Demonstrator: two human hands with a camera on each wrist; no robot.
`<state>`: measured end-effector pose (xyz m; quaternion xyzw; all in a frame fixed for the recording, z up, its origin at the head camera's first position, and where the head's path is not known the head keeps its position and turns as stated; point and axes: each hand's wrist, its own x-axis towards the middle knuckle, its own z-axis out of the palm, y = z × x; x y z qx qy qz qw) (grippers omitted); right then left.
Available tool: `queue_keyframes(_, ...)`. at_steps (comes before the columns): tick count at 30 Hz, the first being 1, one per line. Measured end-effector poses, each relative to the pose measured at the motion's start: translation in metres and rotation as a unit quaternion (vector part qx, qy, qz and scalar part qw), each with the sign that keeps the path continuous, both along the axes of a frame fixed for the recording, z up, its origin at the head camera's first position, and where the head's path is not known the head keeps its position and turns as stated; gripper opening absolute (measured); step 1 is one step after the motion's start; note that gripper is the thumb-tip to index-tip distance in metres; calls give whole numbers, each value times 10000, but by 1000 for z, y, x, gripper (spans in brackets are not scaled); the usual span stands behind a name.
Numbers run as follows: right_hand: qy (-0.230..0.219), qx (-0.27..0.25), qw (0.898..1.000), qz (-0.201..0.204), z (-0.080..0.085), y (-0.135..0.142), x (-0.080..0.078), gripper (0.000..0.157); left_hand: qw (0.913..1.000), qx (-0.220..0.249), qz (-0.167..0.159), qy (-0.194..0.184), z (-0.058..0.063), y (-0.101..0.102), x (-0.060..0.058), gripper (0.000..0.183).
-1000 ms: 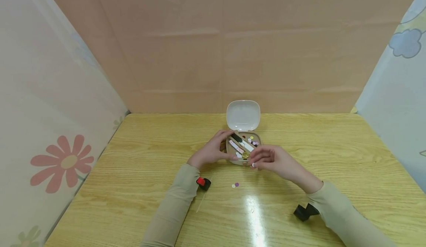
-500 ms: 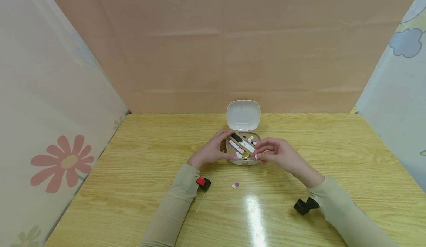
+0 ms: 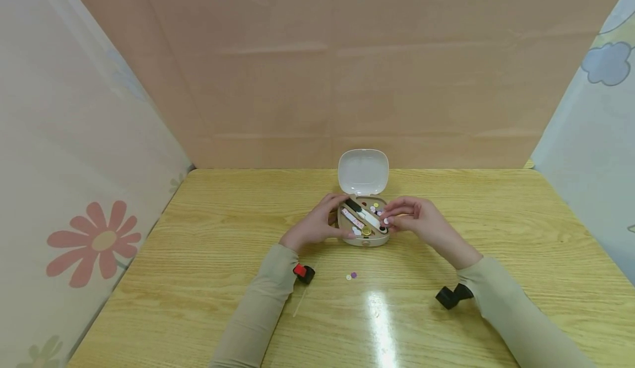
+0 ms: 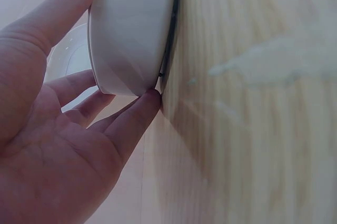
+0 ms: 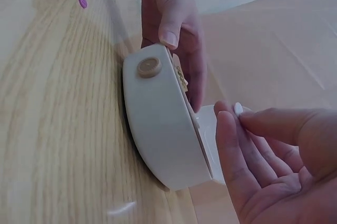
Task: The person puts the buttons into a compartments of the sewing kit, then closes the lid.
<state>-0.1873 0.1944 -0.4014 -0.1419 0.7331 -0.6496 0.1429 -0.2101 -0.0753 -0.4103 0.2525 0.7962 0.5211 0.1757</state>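
Note:
A small white sewing box (image 3: 373, 242) stands on the table with its lid up. My left hand (image 3: 316, 226) grips its left side, thumb at the front rim and fingers round the back, as the left wrist view also shows. Between thumb and fingers, my right hand (image 3: 421, 222) pinches a white button (image 5: 238, 109) over the right part of the box. Inside lie a slim black-and-white tool (image 3: 369, 219), a pink-and-white strip (image 3: 346, 215) and a round gold-coloured piece (image 3: 366, 230). Several small coloured buttons (image 3: 375, 205) fill the back right compartment, partly hidden by my right fingers.
A white button (image 3: 349, 277) and a purple button (image 3: 354, 275) lie on the wooden table (image 3: 238, 203) in front of the box. The raised lid (image 3: 364, 172) stands behind, near the pinkish-brown back wall (image 3: 278, 92). Patterned curtains flank both sides.
My right hand has moved up and to the right with the white button, uncovering the box's front right corner and a black piece there. My left hand has stayed on the box.

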Motion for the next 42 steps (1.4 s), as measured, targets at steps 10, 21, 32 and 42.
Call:
queue_keyframes(10,-159,-102,9994,-292,-3,5,-12,32,9999,55,-74,-54,19,1,9,86)
queue_keyframes(21,-224,-151,9989,-382,-4,6,-17,36,9999,120,-70,-14,18,0,8,86)
queue_keyframes(32,-175,30,9985,-510,-7,4,-22,36,10000,39,-71,18,18,0,9,86)
queue_keyframes(42,-62,150,9980,-605,-12,2,-26,36,9999,122,-76,-27,16,0,8,87)
